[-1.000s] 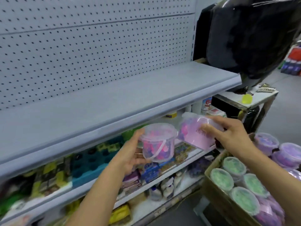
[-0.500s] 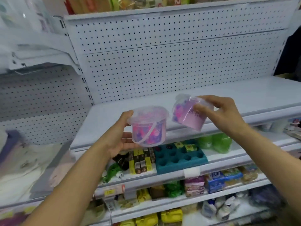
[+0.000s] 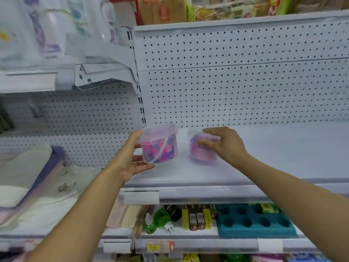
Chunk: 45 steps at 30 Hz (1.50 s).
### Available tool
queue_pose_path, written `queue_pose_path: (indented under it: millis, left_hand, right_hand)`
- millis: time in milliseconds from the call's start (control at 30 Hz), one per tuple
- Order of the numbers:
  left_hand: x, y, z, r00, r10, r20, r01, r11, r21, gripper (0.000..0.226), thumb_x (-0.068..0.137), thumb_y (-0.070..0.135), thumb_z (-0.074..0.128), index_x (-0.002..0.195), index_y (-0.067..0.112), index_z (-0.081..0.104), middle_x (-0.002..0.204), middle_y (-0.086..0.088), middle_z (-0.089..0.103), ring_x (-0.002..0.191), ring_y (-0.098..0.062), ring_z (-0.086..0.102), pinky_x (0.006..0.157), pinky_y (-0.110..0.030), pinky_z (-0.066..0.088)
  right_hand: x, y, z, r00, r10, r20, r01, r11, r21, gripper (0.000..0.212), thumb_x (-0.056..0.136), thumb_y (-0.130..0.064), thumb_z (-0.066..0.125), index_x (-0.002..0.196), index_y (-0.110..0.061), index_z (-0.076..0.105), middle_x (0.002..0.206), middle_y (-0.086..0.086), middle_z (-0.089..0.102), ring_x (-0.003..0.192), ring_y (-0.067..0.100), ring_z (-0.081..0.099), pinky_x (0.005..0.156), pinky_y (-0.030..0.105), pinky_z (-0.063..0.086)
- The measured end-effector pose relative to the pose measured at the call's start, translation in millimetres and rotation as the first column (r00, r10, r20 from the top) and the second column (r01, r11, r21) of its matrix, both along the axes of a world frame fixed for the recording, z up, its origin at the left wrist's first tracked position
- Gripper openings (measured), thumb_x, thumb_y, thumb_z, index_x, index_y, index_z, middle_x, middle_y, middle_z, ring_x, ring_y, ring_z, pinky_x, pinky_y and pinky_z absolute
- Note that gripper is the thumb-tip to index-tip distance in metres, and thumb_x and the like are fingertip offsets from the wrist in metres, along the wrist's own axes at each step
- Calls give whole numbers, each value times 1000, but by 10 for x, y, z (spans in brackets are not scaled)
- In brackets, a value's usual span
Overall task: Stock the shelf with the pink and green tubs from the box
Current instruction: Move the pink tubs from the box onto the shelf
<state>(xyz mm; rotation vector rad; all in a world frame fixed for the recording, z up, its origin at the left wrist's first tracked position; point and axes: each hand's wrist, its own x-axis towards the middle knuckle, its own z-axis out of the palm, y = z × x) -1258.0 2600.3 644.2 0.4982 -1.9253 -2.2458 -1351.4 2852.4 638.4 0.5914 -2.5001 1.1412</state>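
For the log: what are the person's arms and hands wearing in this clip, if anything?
Nothing visible. Both forearms are bare up to the frame edge, with no sleeves, gloves, watch or wristband. The left hand and right hand are bare too; no ring can be made out on the fingers at this sharpness.

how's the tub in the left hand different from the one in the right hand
The left tub is gripped from the side by the left hand; the right tub is held from above, over its lid, by the right hand. The left tub shows mixed pink and purple contents and a pale handle across its front; the right tub looks plainer pink with dark lettering. The left tub sits nearer the shelf edge, the right farther back. Both are clear lidded tubs over the same shelf.
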Motion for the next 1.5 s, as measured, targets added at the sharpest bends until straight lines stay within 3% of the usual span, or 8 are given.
queue_pose_path:
  millis: [167,400,667,767,867,1033,1233,1500]
  left_hand:
    - [-329,-242,-45,997,80,8,-80,997,-4,48,89,57,50,115,17,58,108,-11,59,94,-31,64,82,-45,56]
    - [-644,-537,-51,988,150,31,-151,988,31,53,89,60,49,116,15,58,105,-12,61,97,-34,64,92,-50,52]
    - [-784,-838,-56,997,56,49,-60,994,86,51,89,58,49,113,14,59,97,-13,62,89,-32,64,85,-44,53]
    - [-823,-849,-12,995,-75,63,69,993,91,48,88,57,47,106,15,62,89,-10,60,76,-26,63,64,-34,55]
    - [-932,-796,-2,973,-213,93,211,977,32,52,86,61,44,103,17,66,98,-13,59,81,-25,61,67,-35,53]
    - [-1148,-551,66,956,-254,149,278,945,-172,66,88,69,35,111,16,66,105,-14,70,92,-29,68,85,-44,55]
    - [-1581,-444,31,973,-137,-183,-94,490,-867,47,96,42,47,140,26,44,144,6,45,131,-14,40,107,-32,33]
    - [-1933,-475,-76,938,-288,-195,-205,-5,-979,36,91,24,60,128,26,57,135,6,56,134,-15,40,103,-27,29]
  right_hand:
    - [-555,-532,-23,996,88,-7,-86,987,136,27,76,-36,64,76,-11,54,74,2,60,68,18,54,54,26,37]
    - [-1140,-1097,72,982,190,15,-182,914,363,18,84,-21,59,101,-20,65,100,0,61,97,22,56,75,37,52]
    - [-1264,-1266,112,965,242,104,-263,858,441,97,71,-37,76,149,-30,19,153,-1,24,142,22,15,109,53,28]
    - [-1091,-1149,124,879,477,4,-446,818,363,129,59,-40,86,148,-39,-7,156,-19,-5,143,4,-4,118,33,14]
    - [-800,-1057,180,807,584,-84,-528,778,339,126,58,-34,87,147,-42,-2,151,-27,3,141,-5,3,108,6,13]
    - [-653,-732,206,851,498,-168,-440,849,291,93,57,-23,80,135,-31,30,128,-30,34,121,-1,37,90,22,43]
    - [-960,-81,26,939,163,-302,-13,896,444,88,54,-27,78,131,-22,37,123,-7,44,115,17,37,70,31,47]
    - [-1159,-26,-175,916,138,-378,109,819,564,77,61,-33,86,128,-15,52,119,3,54,110,24,43,58,29,47]
